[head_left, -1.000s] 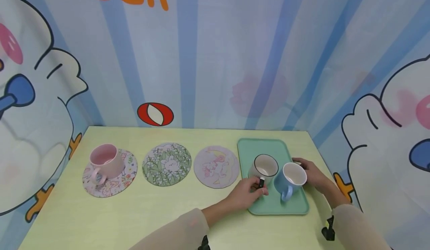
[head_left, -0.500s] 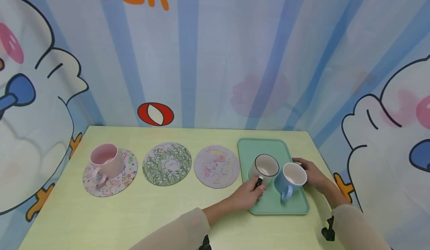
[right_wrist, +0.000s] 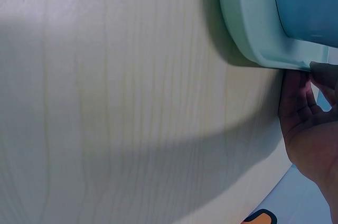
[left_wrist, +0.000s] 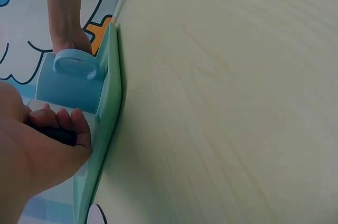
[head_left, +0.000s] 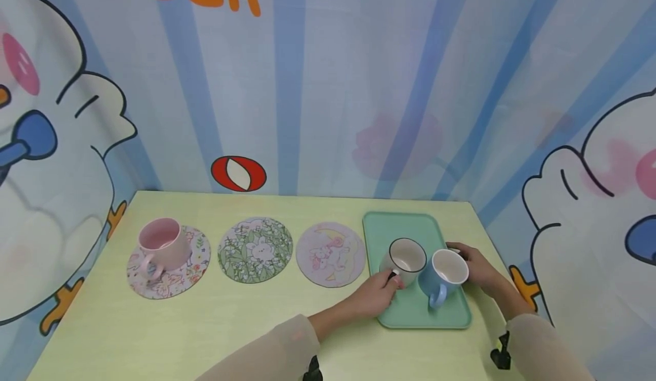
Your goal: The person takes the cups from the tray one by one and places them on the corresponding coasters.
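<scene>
My left hand grips the dark handle of a white mug with a black rim, which stands upright on a green tray. In the left wrist view its fingers curl round that handle. Close beside it on the tray stands a blue mug with a white inside, its handle towards me. My right hand holds the right edge of the tray. In the right wrist view the thumb lies over the tray rim and the fingers are below it.
Left of the tray lie a lilac round coaster and a green floral one. A pink mug stands on a floral coaster at the far left. A cartoon-printed curtain rises behind the table.
My left fingers have moved up along the white mug's handle and closed round it, covering more of it. The right hand stays at the tray edge. The view has shifted very slightly.
</scene>
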### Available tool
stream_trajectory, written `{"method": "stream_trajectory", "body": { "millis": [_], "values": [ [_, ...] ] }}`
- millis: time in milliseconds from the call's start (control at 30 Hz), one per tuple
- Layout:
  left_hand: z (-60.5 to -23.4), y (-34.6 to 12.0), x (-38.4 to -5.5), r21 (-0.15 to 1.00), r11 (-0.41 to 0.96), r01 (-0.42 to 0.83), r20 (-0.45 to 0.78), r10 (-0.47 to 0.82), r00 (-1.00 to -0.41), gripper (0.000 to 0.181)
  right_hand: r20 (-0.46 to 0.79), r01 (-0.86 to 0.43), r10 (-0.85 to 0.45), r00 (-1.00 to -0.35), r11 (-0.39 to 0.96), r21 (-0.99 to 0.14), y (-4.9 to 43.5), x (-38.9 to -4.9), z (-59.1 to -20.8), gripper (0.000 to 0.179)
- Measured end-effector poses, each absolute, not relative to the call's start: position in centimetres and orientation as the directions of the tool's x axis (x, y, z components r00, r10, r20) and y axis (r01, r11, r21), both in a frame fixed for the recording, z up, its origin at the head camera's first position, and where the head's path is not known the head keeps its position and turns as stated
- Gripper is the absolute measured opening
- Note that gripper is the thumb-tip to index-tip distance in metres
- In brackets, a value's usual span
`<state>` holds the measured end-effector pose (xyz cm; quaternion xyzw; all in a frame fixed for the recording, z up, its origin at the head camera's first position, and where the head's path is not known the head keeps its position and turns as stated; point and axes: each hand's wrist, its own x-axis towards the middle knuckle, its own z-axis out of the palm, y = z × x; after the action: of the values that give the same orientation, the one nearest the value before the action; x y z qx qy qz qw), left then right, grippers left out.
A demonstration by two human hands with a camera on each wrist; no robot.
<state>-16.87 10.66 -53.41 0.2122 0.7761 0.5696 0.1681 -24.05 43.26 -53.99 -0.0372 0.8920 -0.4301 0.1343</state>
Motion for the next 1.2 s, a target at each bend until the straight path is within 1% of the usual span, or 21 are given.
{"method": "stream_trajectory", "body": {
  "millis": [100, 300, 567, 733, 967, 1200],
  "values": [
    [-53.4, 10.8, -16.8, 0.95, 0.273, 0.15, -0.009, 0.506, -0.863, 0.033, -0.201, 0.042, -0.187, -0.962, 0.622, -0.782, 43.7, -24.3, -54.5, 0.064],
    [-53.8, 11.0, -16.8, 0.968, 0.225, 0.11, -0.017, 0.497, -0.868, 0.032, -0.169, 0.019, -0.192, -0.967, 0.604, -0.797, 43.6, -24.0, -54.3, 0.064],
    [-54.2, 10.9, -17.0, 0.96, 0.225, 0.164, 0.036, 0.484, -0.875, 0.033, -0.179, 0.025, -0.191, -0.965, 0.615, -0.788, 43.3, -23.7, -54.2, 0.063],
    [-54.2, 10.5, -17.2, 0.962, 0.217, 0.168, 0.045, 0.478, -0.877, 0.032, -0.184, 0.028, -0.189, -0.965, 0.621, -0.784, 43.5, -24.1, -54.5, 0.063],
    [-53.3, 9.8, -17.0, 0.963, 0.188, 0.191, 0.077, 0.486, -0.871, 0.032, -0.182, 0.025, -0.198, -0.963, 0.609, -0.793, 43.3, -24.0, -54.2, 0.064],
    [-51.7, 8.8, -16.8, 0.956, 0.195, 0.218, 0.099, 0.486, -0.868, 0.033, -0.167, 0.016, -0.2, -0.965, 0.594, -0.805, 43.5, -23.9, -54.1, 0.065]
  ]
}}
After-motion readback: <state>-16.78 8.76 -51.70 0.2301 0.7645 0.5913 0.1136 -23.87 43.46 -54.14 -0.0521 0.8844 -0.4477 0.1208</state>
